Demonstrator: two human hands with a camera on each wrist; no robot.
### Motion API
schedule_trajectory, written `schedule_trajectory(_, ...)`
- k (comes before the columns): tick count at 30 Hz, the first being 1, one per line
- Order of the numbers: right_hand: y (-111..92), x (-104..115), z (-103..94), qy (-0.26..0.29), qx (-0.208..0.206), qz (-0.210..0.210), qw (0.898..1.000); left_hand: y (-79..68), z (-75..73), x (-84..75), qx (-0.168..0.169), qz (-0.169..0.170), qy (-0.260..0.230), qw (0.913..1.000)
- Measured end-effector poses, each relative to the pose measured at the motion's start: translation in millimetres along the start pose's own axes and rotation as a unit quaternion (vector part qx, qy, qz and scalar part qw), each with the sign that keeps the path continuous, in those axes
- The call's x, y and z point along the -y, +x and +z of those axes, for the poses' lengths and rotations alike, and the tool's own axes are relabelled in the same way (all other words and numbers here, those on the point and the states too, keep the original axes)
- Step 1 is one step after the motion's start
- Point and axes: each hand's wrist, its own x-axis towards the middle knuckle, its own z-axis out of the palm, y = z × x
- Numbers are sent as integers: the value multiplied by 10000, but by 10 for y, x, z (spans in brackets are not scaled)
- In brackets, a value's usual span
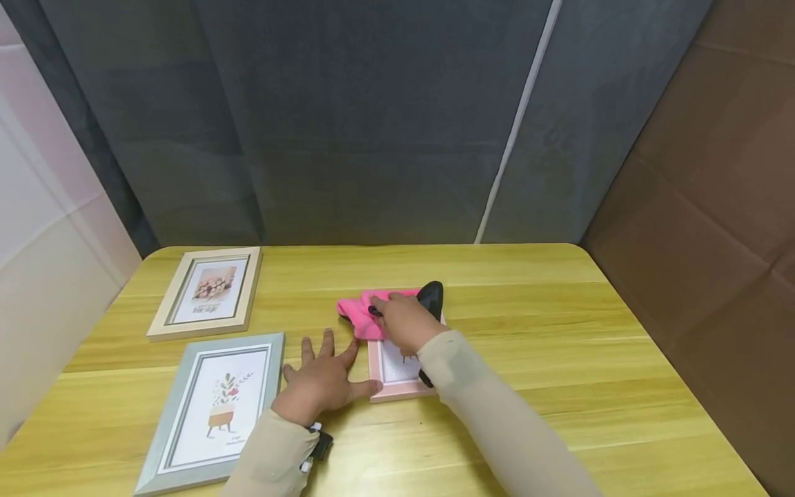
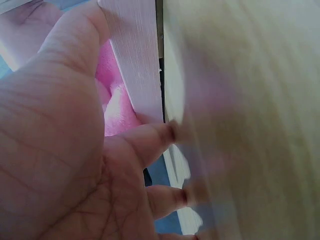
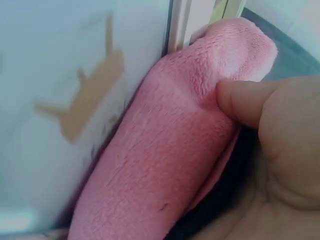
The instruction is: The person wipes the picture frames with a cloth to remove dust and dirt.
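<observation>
A pink picture frame (image 1: 402, 392) lies on the table, its upper part covered by a fluffy pink cloth (image 1: 357, 314) with a black side. My right hand (image 1: 406, 323) grips the bunched cloth over the picture; in the right wrist view, its thumb (image 3: 245, 97) digs into the pink pile. Part of the print (image 3: 95, 95), a brown planter on legs, shows beside the cloth. My left hand (image 1: 323, 382) is spread out, its thumb at the frame's lower left edge. The left wrist view has its straight fingers (image 2: 145, 142) along the frame's side (image 2: 135, 55).
To the left lies a larger grey-blue picture frame (image 1: 172, 407) with a plant print, partly overlapped by my left sleeve. Behind it, a cream picture frame (image 1: 247, 290) lies near the table's far left corner. A dark curtain (image 1: 373, 124) hangs behind the wooden table (image 1: 559, 359).
</observation>
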Motion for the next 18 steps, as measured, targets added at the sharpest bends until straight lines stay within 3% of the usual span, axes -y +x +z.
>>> schedule_trajectory(4, -61, -5, 22, 38, -29, -140, 9999, 1, 1, -11, -15, -32, -46, 10000)
schedule_trajectory(13, -577, 20, 114, -131, -7, -990, 9950, -21, 6, -8, -270, -156, -143, 9994)
schedule_trajectory(18, -570, 67, 126, -346, -124, -902, 9952, -28, -3, 9, -479, -32, -102, 9988)
